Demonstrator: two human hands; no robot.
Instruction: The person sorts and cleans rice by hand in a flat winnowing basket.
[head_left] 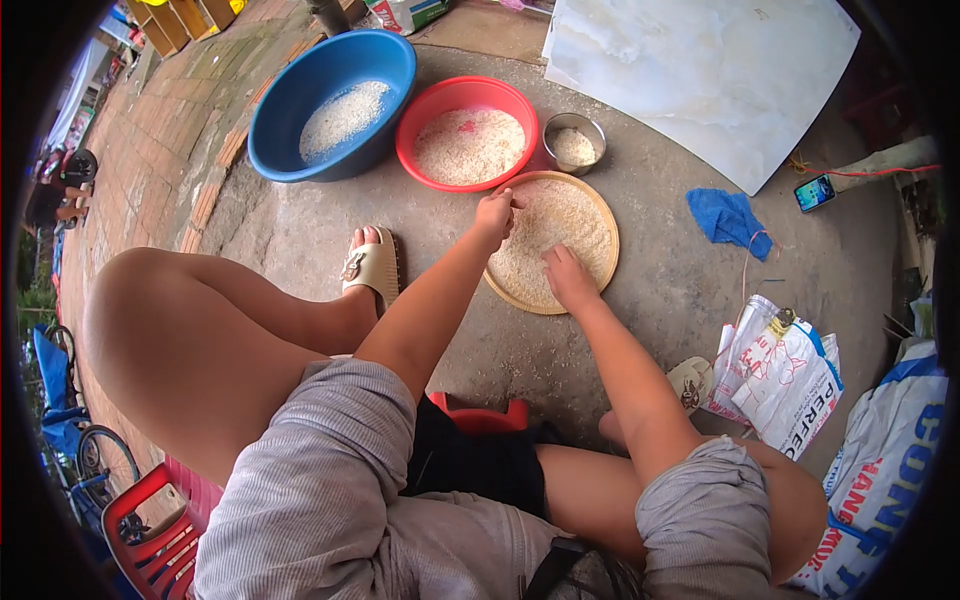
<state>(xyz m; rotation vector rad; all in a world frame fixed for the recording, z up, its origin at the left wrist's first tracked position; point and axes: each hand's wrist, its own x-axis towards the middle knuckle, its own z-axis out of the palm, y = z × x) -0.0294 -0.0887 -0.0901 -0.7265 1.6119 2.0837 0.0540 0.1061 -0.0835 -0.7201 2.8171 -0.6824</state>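
A round woven tray (530, 298) with a light rim lies on the concrete floor, a layer of pale grains (545, 225) spread over it. At the tray's upper left edge is my left hand (497, 217), its fingers curled together; whatever they pinch is too small to make out. My right hand (568, 275) rests on the grains near the tray's middle, fingers bent down with their tips partly hidden. Just beyond the tray stand a red basin (470, 145) and a small metal bowl (574, 143), both holding grains. A large blue basin (333, 105) with whiter grains is at the upper left.
A marbled sheet (700, 75) lies at the upper right. Near it are a blue cloth (727, 217) and a phone (814, 193). Printed sacks (785, 375) lie at the right. A red chair (150, 520) is at the lower left. My sandalled foot (368, 265) is left of the tray.
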